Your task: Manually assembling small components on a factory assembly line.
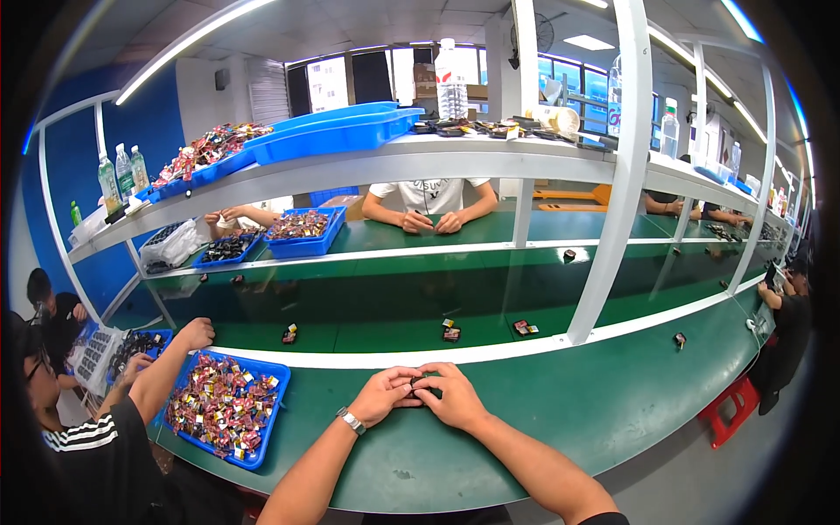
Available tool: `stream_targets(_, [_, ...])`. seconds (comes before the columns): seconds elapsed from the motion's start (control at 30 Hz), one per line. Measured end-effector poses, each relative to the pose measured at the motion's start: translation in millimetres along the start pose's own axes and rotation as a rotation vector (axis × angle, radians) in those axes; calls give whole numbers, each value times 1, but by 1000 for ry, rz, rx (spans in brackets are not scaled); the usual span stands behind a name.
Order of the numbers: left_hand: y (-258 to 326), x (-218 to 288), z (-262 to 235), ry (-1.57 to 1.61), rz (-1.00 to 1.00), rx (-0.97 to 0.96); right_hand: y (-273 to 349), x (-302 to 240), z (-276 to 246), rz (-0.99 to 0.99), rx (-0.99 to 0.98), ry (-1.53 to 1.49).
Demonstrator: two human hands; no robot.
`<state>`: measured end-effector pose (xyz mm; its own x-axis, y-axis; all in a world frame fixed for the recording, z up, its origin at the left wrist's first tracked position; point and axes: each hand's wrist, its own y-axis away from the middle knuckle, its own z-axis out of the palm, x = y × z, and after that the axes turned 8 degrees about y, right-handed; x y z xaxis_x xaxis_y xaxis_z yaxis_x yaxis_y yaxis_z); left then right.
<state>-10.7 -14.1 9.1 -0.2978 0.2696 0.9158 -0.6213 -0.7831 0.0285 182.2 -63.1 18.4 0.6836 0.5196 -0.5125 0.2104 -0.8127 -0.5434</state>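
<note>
My left hand (383,395), with a metal watch at its wrist, and my right hand (452,398) meet over the green table near the white rail. Between their fingertips is a small black part (426,390), mostly covered by the fingers; its exact kind does not show. Both hands are closed on it. Left of my left forearm stands a blue tray (284,374) heaped with small red-and-yellow wired pieces (219,407).
Beyond the white rail (376,360), small pieces (451,331) lie scattered on a dark green strip. A white post (604,201) rises right of my hands, and a shelf (490,163) crosses above. At left, a co-worker's arm (171,367) reaches past the tray. Another person sits opposite.
</note>
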Motion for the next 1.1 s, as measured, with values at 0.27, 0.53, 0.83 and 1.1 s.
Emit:
stream_targets(0.27, [0,-1,5,15,62,1,5,6,14,-1,141,-34])
stream_targets(0.53, [0,1,6,-35,123,117,-3,-6,10,-58,174,-118])
stream_targets(0.83, [-1,-4,2,108,116,-31,-1,-13,-5,-96,229,29])
stream_targets(1.1, [-4,-4,2,124,113,-47,-1,-9,-2,-85,241,-5])
